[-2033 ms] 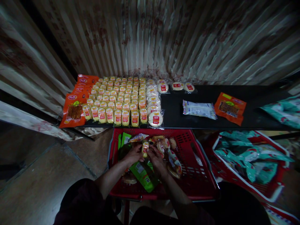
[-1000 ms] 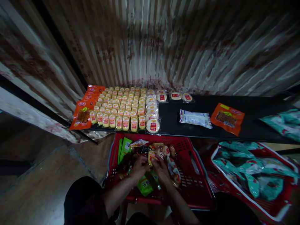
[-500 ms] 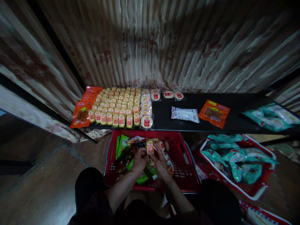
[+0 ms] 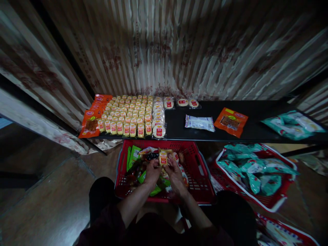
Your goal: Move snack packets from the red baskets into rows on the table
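Pleated, patterned curtain [image 4: 159, 51] hangs dimly behind a black shelf [image 4: 258, 109]. Below its front edge, one small yellow packet [image 4: 163, 158] is held upright over the red basket [image 4: 202, 182], label toward the wearer. The left hand's [image 4: 152, 173] fingers pinch its lower left side and the right hand's [image 4: 175, 174] its lower right. A light, even pinch like this should suit it: the contents look soft, so firm pressure might crush them, and keeping the fingers low leaves the print readable. Under the hands, green packets [image 4: 133, 159] and darker wrapped items lie jumbled; the forearms and poor light hide much of them. On the shelf, rows of similar yellow packets [image 4: 125, 116] overlap too closely to count. At lower right, another basket [image 4: 304, 235] is cut off by the frame.
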Motion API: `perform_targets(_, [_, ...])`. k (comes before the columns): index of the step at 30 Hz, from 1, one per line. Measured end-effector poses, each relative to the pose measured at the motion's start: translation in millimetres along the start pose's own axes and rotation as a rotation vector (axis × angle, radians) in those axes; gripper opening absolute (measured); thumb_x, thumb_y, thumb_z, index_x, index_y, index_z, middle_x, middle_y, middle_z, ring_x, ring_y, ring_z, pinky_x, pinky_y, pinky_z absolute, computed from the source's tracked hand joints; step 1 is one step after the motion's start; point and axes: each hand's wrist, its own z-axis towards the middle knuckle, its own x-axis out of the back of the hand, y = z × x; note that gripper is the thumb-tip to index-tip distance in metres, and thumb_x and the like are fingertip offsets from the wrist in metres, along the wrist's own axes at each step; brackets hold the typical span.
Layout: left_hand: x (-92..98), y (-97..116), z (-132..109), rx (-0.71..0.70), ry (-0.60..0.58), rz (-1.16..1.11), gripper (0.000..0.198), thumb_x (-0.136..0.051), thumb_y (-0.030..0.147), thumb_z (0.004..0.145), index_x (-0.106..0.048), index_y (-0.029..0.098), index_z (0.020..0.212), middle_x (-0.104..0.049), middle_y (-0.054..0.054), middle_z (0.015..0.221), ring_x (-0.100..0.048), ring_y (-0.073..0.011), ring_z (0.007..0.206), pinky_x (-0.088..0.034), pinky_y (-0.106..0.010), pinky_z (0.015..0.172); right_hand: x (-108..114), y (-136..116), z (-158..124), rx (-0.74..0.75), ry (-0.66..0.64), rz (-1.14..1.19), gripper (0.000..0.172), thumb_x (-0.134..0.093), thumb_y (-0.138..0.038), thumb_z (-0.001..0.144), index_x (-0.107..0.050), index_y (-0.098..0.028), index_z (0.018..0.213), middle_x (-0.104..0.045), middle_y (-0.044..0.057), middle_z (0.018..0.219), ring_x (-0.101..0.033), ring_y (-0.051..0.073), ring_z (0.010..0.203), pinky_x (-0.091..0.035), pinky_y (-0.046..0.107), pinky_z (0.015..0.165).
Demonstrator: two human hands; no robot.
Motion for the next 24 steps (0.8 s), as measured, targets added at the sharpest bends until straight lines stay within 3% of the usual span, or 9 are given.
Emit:
perform_targets(4, [-0.7,0,0,-0.106,0.092,0.081,0.024,-0.054,0.0,0.067,-0.061,0.016,0.084,-0.066,-0.005,0.087,-0.06,-0.0156,0.085,-0.044,-0.027,0.082,2,12,7,0.083,0.037,-0.156,0.055,-0.071,-0.044,0.064,-0.061,-0.022,0.113,-0.068,0.009,0.11,-0.062,0.025,0.102,-0.047,0.043,0.094])
perform_targets(7, [-2.3,-3,-3,-0.15,0.08,0.04,0.022,-0.055,0.004,0.07,-0.062,0.017,0.087,-0.066,-0.007,0.094,-0.06,-0.0167,0.09,-0.044,-0.029,0.086,2,18,9,0.185,0.069,-0.32,0.049,-0.064,-0.043,0.069,-0.061,-0.02,0.112,-0.066,0.011,0.111,-0.062,0.026,0.1,-0.047,0.046,0.093])
perform_targets(11, [-2.9,-5,-8,-0.095,0.038,-0.143,0.021,-0.06,0.016,0.071,-0.064,0.019,0.092,-0.066,-0.006,0.097,-0.06,-0.0181,0.093,-0.043,-0.029,0.087,-2,18,5,0.376,0.105,-0.589,0.04,-0.056,-0.035,0.075,-0.061,-0.02,0.113,-0.064,0.012,0.113,-0.059,0.027,0.101,-0.046,0.048,0.091])
perform_targets(16, [0.7,-9,-3,-0.009,0.086,-0.358,0.026,-0.065,0.025,0.065,-0.064,0.019,0.09,-0.067,-0.004,0.094,-0.059,-0.018,0.091,-0.043,-0.028,0.083,-11,16,-5,0.596,0.018,-0.748,0.038,-0.056,-0.026,0.075,-0.063,-0.022,0.112,-0.062,0.01,0.116,-0.053,0.026,0.112,-0.039,0.049,0.1])
perform_targets(20, [6.5,-18,5,0.065,0.068,-0.509,0.026,-0.067,0.023,0.056,-0.063,0.018,0.081,-0.066,-0.001,0.082,-0.059,-0.0152,0.077,-0.042,-0.026,0.072,-13,15,-10,0.553,-0.042,-0.658,0.029,-0.054,-0.027,0.078,-0.067,-0.023,0.104,-0.062,0.008,0.116,-0.053,0.024,0.114,-0.039,0.046,0.102])
perform_targets(24, [14.3,-26,11,0.152,-0.008,-0.612,0.026,-0.069,0.021,0.055,-0.063,0.017,0.08,-0.067,-0.002,0.079,-0.06,-0.0143,0.073,-0.042,-0.025,0.069,-9,13,-9,0.297,-0.078,-0.479,0.03,-0.052,-0.033,0.08,-0.067,-0.022,0.103,-0.067,0.008,0.112,-0.06,0.024,0.106,-0.047,0.042,0.094])
